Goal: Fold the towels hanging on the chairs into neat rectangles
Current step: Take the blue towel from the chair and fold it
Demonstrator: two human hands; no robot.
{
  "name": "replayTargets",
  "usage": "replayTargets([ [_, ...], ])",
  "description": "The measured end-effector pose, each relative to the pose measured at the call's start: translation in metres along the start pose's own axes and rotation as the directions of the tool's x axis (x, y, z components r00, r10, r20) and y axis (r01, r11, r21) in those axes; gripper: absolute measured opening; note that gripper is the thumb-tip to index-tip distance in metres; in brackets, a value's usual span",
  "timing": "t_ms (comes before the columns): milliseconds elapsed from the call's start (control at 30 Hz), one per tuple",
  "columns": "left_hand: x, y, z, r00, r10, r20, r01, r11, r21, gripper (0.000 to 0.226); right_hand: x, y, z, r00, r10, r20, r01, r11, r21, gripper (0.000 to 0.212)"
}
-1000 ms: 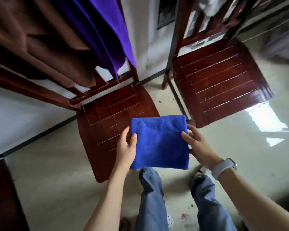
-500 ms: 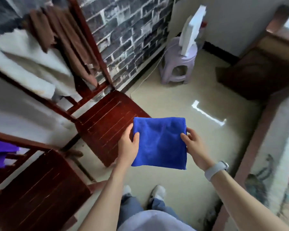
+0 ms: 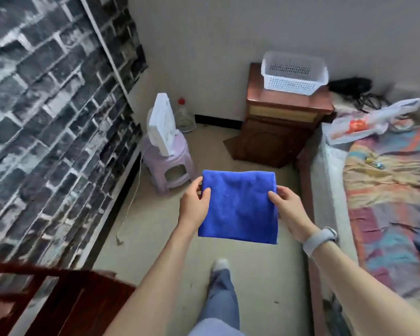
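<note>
both hands [image 3: 196, 206] [image 3: 289, 209] pinch the folded blue towel's [image 3: 239, 204] side edges

arms: bare, no sleeves | right wrist: grey band [image 3: 319, 240] | legs: blue jeans [image 3: 220, 299] | shoe [image 3: 220, 264]: pale

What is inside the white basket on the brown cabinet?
The white basket on the brown cabinet shows only its holey walls; nothing pokes above the rim. Its near wall hides part of the bottom.
</note>
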State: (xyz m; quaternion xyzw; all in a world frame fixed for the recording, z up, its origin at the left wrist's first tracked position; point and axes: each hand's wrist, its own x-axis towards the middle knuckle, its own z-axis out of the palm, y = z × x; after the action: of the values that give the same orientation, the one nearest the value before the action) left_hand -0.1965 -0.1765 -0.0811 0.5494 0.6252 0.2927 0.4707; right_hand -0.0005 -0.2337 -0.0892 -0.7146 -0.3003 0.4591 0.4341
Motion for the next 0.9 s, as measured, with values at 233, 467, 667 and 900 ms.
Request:
replayTargets([
  [233, 0.146, 0.084, 0.056, 0.991, 0.063, 0.12, -0.073, 0.994, 0.08, 0.037, 0.126, -0.064, -0.041, 0.99, 0.04, -0.133, -0.035, 0.999, 0.041, 0.027],
  [467, 0.267, 0.143, 0.124, 0.977, 0.103, 0.188, -0.125, 0.986, 0.11, 0.038, 0.246, -0.104, -0.079, 0.977, 0.058, -0.206, -0.036, 0.993, 0.111, 0.017],
  [667, 0.395, 0.2, 0.21, 0.973, 0.087, 0.212, -0.107, 0.991, 0.081, 0.042, 0.4, -0.143, -0.131, 0.971, 0.057, -0.234, -0.023, 0.989, 0.147, 0.015],
  [900, 0.536, 0.265, 0.308, 0.974, -0.015, 0.227, 0.003, 0.999, 0.052, 0.045, 0.572, -0.198, -0.187, 0.966, 0.074, -0.248, -0.041, 0.99, 0.134, 0.018],
])
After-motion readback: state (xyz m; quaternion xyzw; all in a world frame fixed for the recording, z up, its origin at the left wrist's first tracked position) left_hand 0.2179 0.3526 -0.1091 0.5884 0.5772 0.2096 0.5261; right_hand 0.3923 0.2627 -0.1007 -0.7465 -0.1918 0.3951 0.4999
